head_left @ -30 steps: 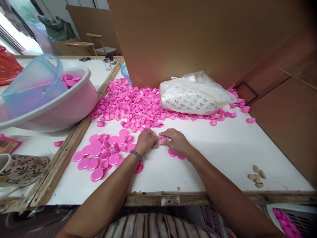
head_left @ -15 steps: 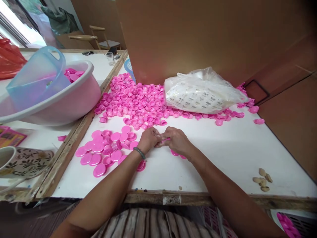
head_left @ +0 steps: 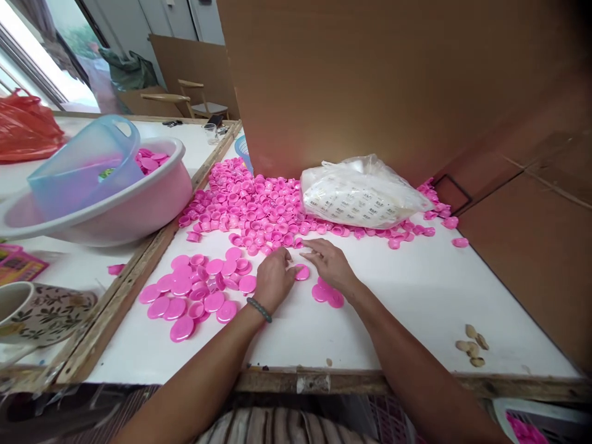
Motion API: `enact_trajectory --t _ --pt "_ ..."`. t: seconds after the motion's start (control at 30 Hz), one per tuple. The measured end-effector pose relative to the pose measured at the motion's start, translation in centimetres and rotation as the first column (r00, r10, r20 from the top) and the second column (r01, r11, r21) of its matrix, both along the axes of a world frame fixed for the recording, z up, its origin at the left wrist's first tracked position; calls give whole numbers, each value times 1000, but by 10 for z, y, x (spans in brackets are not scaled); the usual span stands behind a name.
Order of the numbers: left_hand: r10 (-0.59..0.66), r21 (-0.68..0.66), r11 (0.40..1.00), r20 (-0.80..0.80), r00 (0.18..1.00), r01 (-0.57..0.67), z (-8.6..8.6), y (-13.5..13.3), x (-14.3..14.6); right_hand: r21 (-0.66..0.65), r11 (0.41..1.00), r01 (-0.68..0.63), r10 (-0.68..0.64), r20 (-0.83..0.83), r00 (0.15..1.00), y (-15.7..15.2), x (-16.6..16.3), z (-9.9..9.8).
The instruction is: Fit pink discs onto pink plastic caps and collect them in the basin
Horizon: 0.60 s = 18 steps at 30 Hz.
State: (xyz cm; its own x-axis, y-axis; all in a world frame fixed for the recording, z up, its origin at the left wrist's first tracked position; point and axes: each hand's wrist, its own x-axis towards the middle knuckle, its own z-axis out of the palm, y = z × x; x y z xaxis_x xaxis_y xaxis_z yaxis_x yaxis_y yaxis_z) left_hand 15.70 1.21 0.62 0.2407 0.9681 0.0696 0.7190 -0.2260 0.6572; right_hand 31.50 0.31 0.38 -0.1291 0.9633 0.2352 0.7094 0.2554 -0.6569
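Note:
My left hand (head_left: pixel 272 279) rests on the white table (head_left: pixel 416 308) with its fingers loosely bent and nothing in them. Its thumb is beside a single pink cap (head_left: pixel 301 272) lying between my hands. My right hand (head_left: pixel 332 264) lies flat, fingers stretched left toward the heap of small pink caps (head_left: pixel 250 203). Two flat pink lids (head_left: pixel 327 295) lie by my right wrist. A cluster of flat pink lids (head_left: pixel 194 290) lies left of my left hand.
A clear plastic bag of printed white pieces (head_left: pixel 363 198) lies on the caps against a cardboard wall (head_left: pixel 370 80). At left, a pink basin (head_left: pixel 139 206) holds a blue basket (head_left: pixel 83 166). Also present: a floral mug (head_left: pixel 32 308), a red bag (head_left: pixel 28 129), nut shells (head_left: pixel 472 346).
My hands were pinched together on a pink cap. They have since parted and spread, and the cap lies on the table between them. The camera has tilted slightly.

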Motion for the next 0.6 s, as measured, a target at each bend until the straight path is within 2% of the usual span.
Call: enact_trajectory --t 0.07,0.1,0.2,0.27,0.33,0.4,0.47,0.6 --pt "-43 158 986 -54 998 51 -1 -3 2 88 995 -41 33 100 994 10 0 -4" --pt "-80 192 977 -74 994 93 -2 -4 4 98 992 -78 62 155 986 14 0 -6" --pt "-154 166 970 -137 978 176 -5 -3 4 70 989 -131 112 230 967 21 5 -15" --pt "-90 162 979 -213 973 126 -4 -2 2 63 993 -98 83 208 974 21 10 -19" --pt "32 242 969 -293 956 41 1 -4 1 38 998 -44 36 190 981 18 15 -18" --pt "93 336 942 -324 942 22 6 -8 2 -9 1000 1 1 211 977 15 19 -15" --pt "13 353 930 -309 951 102 8 -15 7 -51 998 36 -22 247 969 13 22 -10" --pt "-233 171 944 -260 937 282 -3 -27 24 -144 984 108 -71 246 967 7 29 -2"
